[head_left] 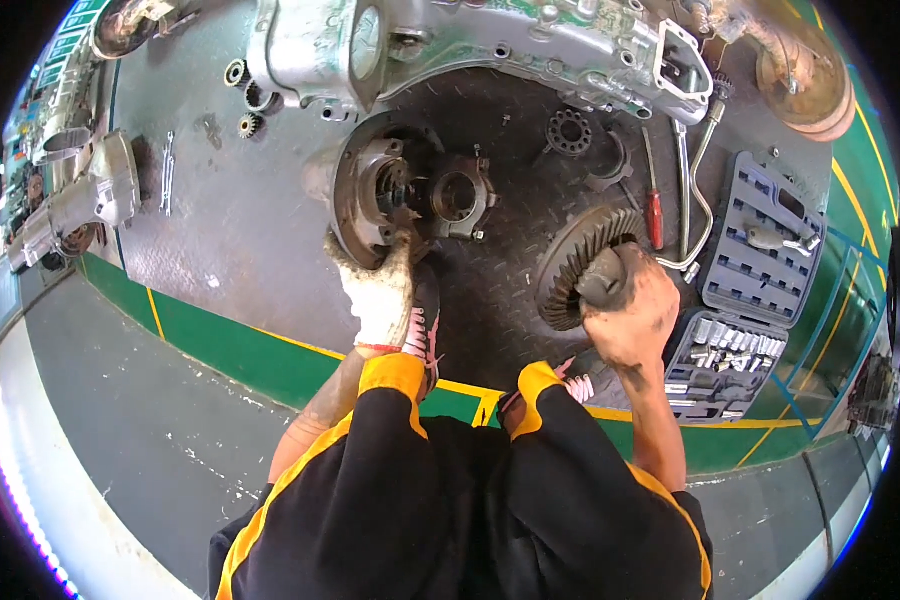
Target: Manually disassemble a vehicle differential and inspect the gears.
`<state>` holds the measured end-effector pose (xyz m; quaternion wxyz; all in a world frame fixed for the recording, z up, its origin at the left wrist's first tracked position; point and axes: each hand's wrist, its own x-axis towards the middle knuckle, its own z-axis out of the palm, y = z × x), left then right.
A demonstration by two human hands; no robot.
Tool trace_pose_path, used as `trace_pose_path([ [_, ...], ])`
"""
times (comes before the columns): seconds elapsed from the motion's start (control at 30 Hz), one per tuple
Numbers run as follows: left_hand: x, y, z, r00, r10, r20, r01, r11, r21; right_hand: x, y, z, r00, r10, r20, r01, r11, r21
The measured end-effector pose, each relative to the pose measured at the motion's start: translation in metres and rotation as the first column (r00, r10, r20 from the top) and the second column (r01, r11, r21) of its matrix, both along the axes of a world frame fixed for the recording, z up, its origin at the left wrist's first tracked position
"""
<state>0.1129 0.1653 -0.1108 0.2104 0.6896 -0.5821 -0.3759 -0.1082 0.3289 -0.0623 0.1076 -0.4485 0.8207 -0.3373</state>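
My left hand (378,300), in a white work glove, is closed on the near rim of a round, dark, greasy metal housing (348,190). A bracket-like part with a round bore (483,192) joins or sits against the housing's right side; I cannot tell which. My bare right hand (634,310), smudged with grease, grips the hub of a large bevel ring gear (562,272). The gear is tilted, its teeth facing right toward my hand. It is held to the right of the housing, apart from it. My right fingertips are partly hidden behind the hub.
A long grey gearbox casing (530,45) lies across the far side. Small gears (249,125) and two wrenches (167,175) lie left. At right are a bearing (570,132), a red-handled screwdriver (655,210), metal bars (683,180) and an opened socket case (765,240). My shoes (430,320) stand close by.
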Motion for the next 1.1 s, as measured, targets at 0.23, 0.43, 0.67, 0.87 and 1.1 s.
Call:
trace_pose_path([
  [0.23,0.017,-0.001,-0.035,0.982,0.033,-0.184,-0.056,0.991,-0.124,0.015,0.045,-0.046,0.999,-0.048,-0.024,0.053,0.947,0.316],
  [0.43,0.028,-0.007,-0.05,0.98,0.069,-0.188,-0.093,0.988,-0.123,0.029,0.036,-0.051,0.995,0.06,0.078,-0.093,0.837,0.539],
  [0.67,0.042,0.002,-0.031,0.99,0.035,-0.14,-0.012,0.986,0.165,0.015,0.02,-0.052,0.99,0.038,0.137,-0.106,0.837,0.537],
  [0.87,0.051,0.021,-0.024,0.984,-0.17,-0.047,0.17,0.847,0.504,0.005,0.032,-0.044,0.969,-0.01,0.246,-0.091,0.912,0.4],
  [1.1,0.017,0.028,-0.007,0.961,-0.054,-0.27,0.255,0.548,0.797,0.031,0.077,-0.07,0.907,-0.171,0.385,0.161,0.985,0.057],
])
